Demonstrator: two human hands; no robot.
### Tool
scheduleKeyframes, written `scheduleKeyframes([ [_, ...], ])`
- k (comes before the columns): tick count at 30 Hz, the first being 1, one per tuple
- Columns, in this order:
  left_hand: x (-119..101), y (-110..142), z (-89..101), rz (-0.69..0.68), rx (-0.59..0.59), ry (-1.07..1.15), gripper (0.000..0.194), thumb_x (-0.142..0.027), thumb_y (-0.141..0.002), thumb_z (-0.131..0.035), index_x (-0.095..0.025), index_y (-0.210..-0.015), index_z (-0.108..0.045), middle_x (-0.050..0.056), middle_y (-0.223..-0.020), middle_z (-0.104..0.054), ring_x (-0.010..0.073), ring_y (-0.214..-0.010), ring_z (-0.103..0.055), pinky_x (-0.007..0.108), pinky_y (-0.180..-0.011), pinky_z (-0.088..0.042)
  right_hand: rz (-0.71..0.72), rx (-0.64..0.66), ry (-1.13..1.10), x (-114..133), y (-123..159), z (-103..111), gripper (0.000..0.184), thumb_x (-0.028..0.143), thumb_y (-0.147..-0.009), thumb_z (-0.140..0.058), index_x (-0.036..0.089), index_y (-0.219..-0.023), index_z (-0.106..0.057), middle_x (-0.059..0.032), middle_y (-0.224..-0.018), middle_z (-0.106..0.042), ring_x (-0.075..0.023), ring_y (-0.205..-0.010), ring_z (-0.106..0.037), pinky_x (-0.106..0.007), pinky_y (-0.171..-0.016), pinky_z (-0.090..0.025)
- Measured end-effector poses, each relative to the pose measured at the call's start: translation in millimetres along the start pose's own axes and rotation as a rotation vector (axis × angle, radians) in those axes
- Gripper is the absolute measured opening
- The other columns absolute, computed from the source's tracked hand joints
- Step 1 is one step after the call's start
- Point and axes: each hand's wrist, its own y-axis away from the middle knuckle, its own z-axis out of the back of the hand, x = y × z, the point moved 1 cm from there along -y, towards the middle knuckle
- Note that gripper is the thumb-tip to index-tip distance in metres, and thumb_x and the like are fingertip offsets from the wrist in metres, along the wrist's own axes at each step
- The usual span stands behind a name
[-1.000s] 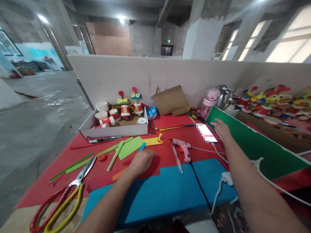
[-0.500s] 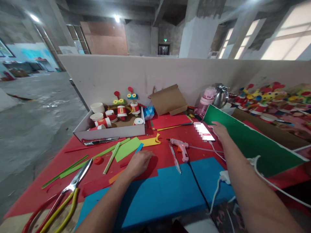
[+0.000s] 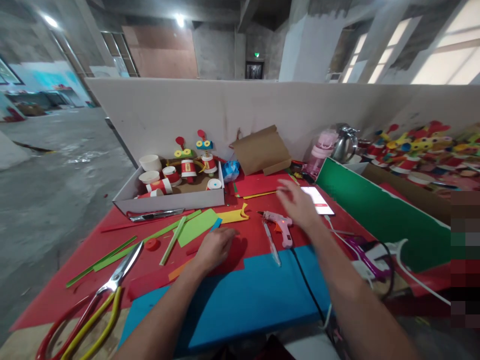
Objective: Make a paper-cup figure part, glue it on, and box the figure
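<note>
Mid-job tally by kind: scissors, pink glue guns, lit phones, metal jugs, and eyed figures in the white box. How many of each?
Scissors: 1
Pink glue gun: 1
Lit phone: 1
Metal jug: 1
Eyed figures in white box: 2
Total: 6

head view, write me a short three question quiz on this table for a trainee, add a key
1. Which colours are the handles of the large scissors with shiny silver blades?
a) both blue
b) one red, one yellow
c) both green

2. True or false: neither the left hand nor the right hand has the pink plastic glue gun in its grip.

3. How many red-and-white paper-cup figures with yellow eyes show in the open white cardboard box?

Key: 1: b. 2: true. 3: two.
</note>
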Motion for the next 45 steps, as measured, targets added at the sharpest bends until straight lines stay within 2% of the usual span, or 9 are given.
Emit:
scheduleKeyframes([
  [3, 0.6, 0.2, 3.9, 0.032, -0.18, 0.058, 0.031, -0.019, -0.086, -0.038, -0.017, -0.1, -0.065, 0.01, -0.093, -0.071, 0.02, -0.085, -0.065, 0.03, -0.076, -0.05, 0.125, -0.022, -0.194, 56.1, 41.8, -44.1, 0.014, 0.035, -0.078, -0.063, 0.022, -0.081, -0.059, -0.0023, -0.077, -0.065, -0.0188, -0.075, -0.06, -0.03, -0.073, -0.046],
  [5, 1.5, 0.3, 8.0, 0.08, -0.283, 0.119, 0.029, -0.021, -0.085, -0.039, -0.016, -0.096, -0.066, 0.007, -0.087, -0.07, 0.0182, -0.077, -0.064, 0.028, -0.072, -0.05, 0.133, -0.046, -0.294, 77.4, 64.1, -69.9, 0.016, 0.032, -0.078, -0.062, 0.023, -0.07, -0.052, 0.0003, -0.068, -0.06, -0.0169, -0.068, -0.056, -0.029, -0.068, -0.045],
  [10, 6.4, 0.4, 13.4, 0.184, -0.388, 0.252, 0.028, -0.024, -0.078, -0.045, -0.017, -0.096, -0.066, 0.003, -0.078, -0.07, 0.0173, -0.074, -0.062, 0.025, -0.068, -0.049, 0.156, -0.051, -0.436, 83.8, 88.5, -104.7, 0.02, 0.03, -0.086, -0.053, 0.023, -0.067, -0.051, -0.0013, -0.071, -0.06, -0.0177, -0.073, -0.055, -0.031, -0.072, -0.044],
  [19, -4.1, -1.5, 12.3, 0.214, -0.383, 0.313, 0.028, -0.031, -0.086, -0.043, -0.018, -0.097, -0.065, 0.001, -0.077, -0.067, 0.0142, -0.068, -0.058, 0.024, -0.066, -0.046, 0.052, 0.098, -0.612, 62.5, 92.5, -113.4, 0.024, 0.034, -0.091, -0.044, 0.023, -0.075, -0.057, -0.0029, -0.074, -0.066, -0.0175, -0.071, -0.061, -0.028, -0.066, -0.046],
  [23, -6.3, -2.0, 12.7, 0.209, -0.367, 0.356, 0.029, -0.038, -0.092, -0.037, -0.019, -0.085, -0.058, -0.001, -0.064, -0.057, 0.0131, -0.06, -0.053, 0.023, -0.06, -0.044, 0.06, 0.117, -0.536, 60.2, 94.9, -115.4, 0.036, 0.039, -0.094, -0.037, 0.023, -0.063, -0.043, 0.0025, -0.056, -0.05, -0.0134, -0.053, -0.048, -0.025, -0.054, -0.036],
  [26, -5.6, -2.5, 12.8, 0.223, -0.356, 0.347, 0.033, -0.041, -0.093, -0.033, -0.021, -0.071, -0.045, -0.003, -0.057, -0.048, 0.0123, -0.053, -0.047, 0.024, -0.055, -0.041, 0.079, 0.094, -0.473, 59.0, 94.9, -115.1, 0.042, 0.043, -0.093, -0.04, 0.023, -0.057, -0.033, 0.0044, -0.051, -0.037, -0.0122, -0.051, -0.038, -0.025, -0.05, -0.031],
  [31, -2.7, -3.8, 11.2, 0.253, -0.341, 0.311, 0.038, -0.047, -0.094, -0.028, -0.022, -0.067, -0.037, -0.003, -0.057, -0.042, 0.0124, -0.052, -0.042, 0.025, -0.053, -0.038, 0.122, 0.055, -0.53, 59.7, 93.5, -113.1, 0.025, 0.035, -0.094, -0.038, 0.023, -0.073, -0.045, 0.0002, -0.07, -0.051, -0.0146, -0.066, -0.048, -0.025, -0.06, -0.039],
  [39, 0.3, -3.9, 7.7, 0.212, -0.318, 0.297, 0.036, -0.046, -0.092, -0.032, -0.022, -0.065, -0.036, -0.004, -0.056, -0.039, 0.012, -0.053, -0.039, 0.025, -0.054, -0.036, 0.16, 0.081, -0.42, 59.7, 94.0, -115.1, 0.043, 0.044, -0.093, -0.041, 0.023, -0.056, -0.032, 0.0024, -0.055, -0.042, -0.0148, -0.058, -0.042, -0.028, -0.061, -0.037],
  [45, 0.8, -3.1, 6.9, 0.23, -0.33, 0.338, 0.026, -0.04, -0.092, -0.031, -0.022, -0.074, -0.038, -0.003, -0.062, -0.042, 0.0133, -0.056, -0.042, 0.026, -0.058, -0.037, 0.181, 0.117, -0.5, 61.0, 95.8, -118.1, 0.027, 0.033, -0.095, -0.036, 0.023, -0.071, -0.044, -0.0007, -0.073, -0.051, -0.0154, -0.069, -0.05, -0.026, -0.063, -0.039],
])
